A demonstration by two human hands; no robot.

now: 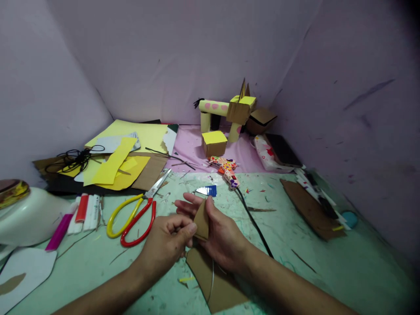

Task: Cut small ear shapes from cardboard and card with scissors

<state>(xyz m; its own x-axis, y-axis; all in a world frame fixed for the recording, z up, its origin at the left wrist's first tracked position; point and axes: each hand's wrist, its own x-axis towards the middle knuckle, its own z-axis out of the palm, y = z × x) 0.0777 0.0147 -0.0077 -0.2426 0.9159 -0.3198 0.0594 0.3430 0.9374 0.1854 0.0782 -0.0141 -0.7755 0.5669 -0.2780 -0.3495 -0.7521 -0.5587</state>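
Note:
Between my hands is a small folded piece of brown cardboard (202, 221), tapering to a point at the top. My right hand (226, 236) holds it against the palm with the thumb along its edge. At its lower left corner, my left hand (172, 236) pinches it between thumb and curled fingers. Below my hands, a larger cardboard sheet (223, 293) lies on the table with a pale curved line across it. Scissors (138, 218) with one yellow and one red handle rest open left of my left hand. A blue-ended blade (207, 190) lies just beyond my fingertips.
A patterned glue gun (226, 168) trails its black cord (254, 223) on the right. Behind it stand a yellow-topped cardboard box (214, 144) and a paper-tube animal (213, 107). Yellow paper (114, 162) and markers (82, 210) lie left; cardboard (306, 203) lies right.

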